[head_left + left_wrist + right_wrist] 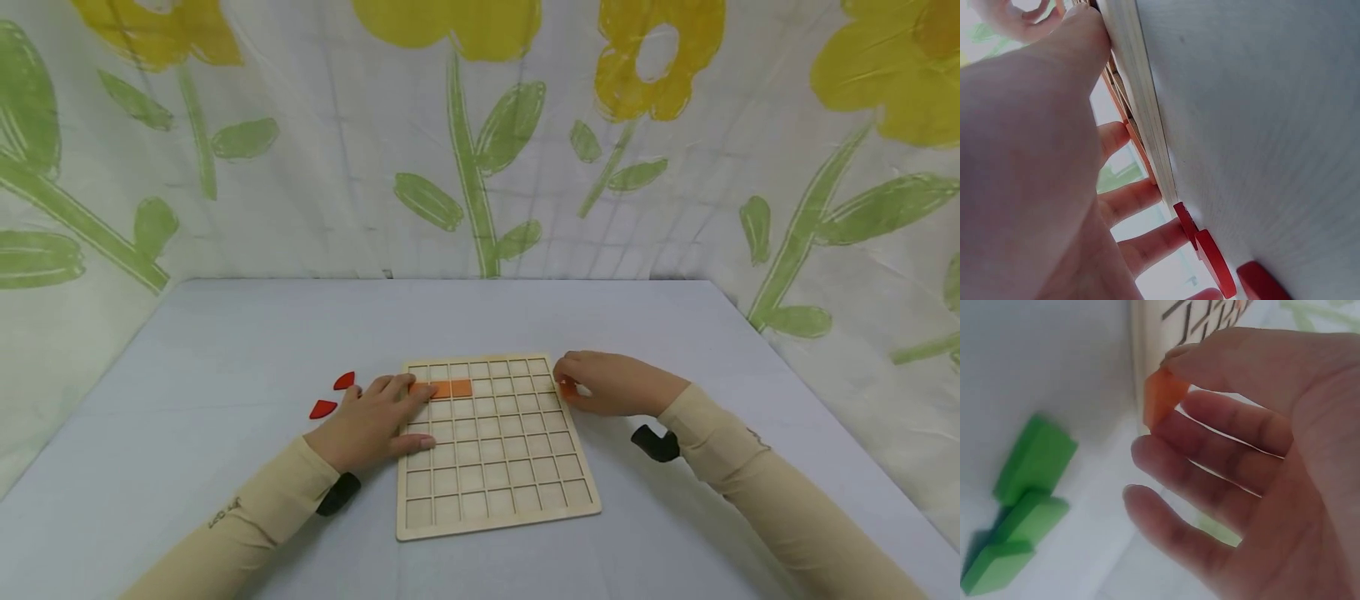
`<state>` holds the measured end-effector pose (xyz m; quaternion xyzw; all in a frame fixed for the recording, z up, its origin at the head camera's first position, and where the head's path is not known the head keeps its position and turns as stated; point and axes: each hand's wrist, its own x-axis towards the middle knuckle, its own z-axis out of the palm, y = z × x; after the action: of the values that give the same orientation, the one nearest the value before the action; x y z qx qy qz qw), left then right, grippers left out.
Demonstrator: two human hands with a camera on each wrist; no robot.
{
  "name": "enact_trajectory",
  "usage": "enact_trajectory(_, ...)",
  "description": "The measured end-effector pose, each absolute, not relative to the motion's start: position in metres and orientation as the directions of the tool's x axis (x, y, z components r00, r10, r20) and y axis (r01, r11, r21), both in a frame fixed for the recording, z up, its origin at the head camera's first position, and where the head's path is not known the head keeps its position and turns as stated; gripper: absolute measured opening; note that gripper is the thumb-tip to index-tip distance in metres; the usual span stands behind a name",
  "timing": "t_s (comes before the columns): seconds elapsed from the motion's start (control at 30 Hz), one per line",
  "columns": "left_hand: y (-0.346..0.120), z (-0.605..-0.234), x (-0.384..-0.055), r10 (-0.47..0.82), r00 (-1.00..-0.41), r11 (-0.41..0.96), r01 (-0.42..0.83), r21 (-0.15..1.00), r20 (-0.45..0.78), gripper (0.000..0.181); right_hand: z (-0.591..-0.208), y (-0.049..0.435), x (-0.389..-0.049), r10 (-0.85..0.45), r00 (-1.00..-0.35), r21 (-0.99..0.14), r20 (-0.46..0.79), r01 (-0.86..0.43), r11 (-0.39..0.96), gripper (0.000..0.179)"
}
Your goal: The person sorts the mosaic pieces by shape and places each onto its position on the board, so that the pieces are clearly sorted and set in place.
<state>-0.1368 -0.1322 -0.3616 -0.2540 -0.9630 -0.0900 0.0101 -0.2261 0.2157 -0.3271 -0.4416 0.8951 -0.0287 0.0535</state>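
Note:
A square wooden grid board (483, 477) lies on the table. Several orange squares fill cells in its second row from the far edge, toward the left. My left hand (375, 421) rests over the board's left edge, fingers spread, with fingertips on the orange squares (452, 389) and the thumb lower on the grid. Beside the far right corner, my right hand (611, 383) pinches an orange tile (1165, 397) between thumb and fingers, right at the board's rim. In the right wrist view, the other fingers curve loosely away from it.
Red wedge-shaped pieces (323, 409) lie left of the board, close to my left fingers. Green blocks (1035, 456) lie on the table near the right hand in its wrist view. A flowered curtain (337, 142) hangs behind the white table (247, 350).

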Motion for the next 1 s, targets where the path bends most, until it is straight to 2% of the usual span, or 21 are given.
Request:
enact_trajectory(0.17, -0.132, -0.363, -0.138, 0.486, -0.872, 0.857, 0.489, 0.162, 0.061, 0.068, -0.323, 0.199, -0.230, -0.809, -0.585, -0.126, -0.055, -0.800, 0.587, 0.025)
enact_trajectory(0.43, -0.131, -0.362, -0.137, 0.480, -0.876, 0.861, 0.481, 0.163, 0.051, 0.068, -0.320, 0.160, -0.238, -0.821, -0.566, -0.170, -0.071, -0.804, 0.569, 0.018)
enact_trajectory(0.63, -0.131, -0.362, -0.137, 0.484, -0.874, 0.860, 0.485, 0.158, 0.046, 0.068, -0.322, 0.132, -0.237, -0.821, -0.556, -0.192, -0.128, -0.798, 0.571, 0.007)
enact_trajectory(0.77, -0.130, -0.362, -0.137, 0.487, -0.872, 0.860, 0.489, 0.147, 0.049, 0.067, -0.328, 0.121, -0.238, -0.827, -0.544, -0.159, -0.145, -0.812, 0.562, 0.005)
enact_trajectory(1.0, -0.133, -0.362, -0.137, 0.480, -0.876, 0.863, 0.481, 0.155, 0.047, 0.068, -0.336, 0.113, -0.242, -0.857, -0.499, -0.189, -0.127, -0.836, 0.515, 0.004)
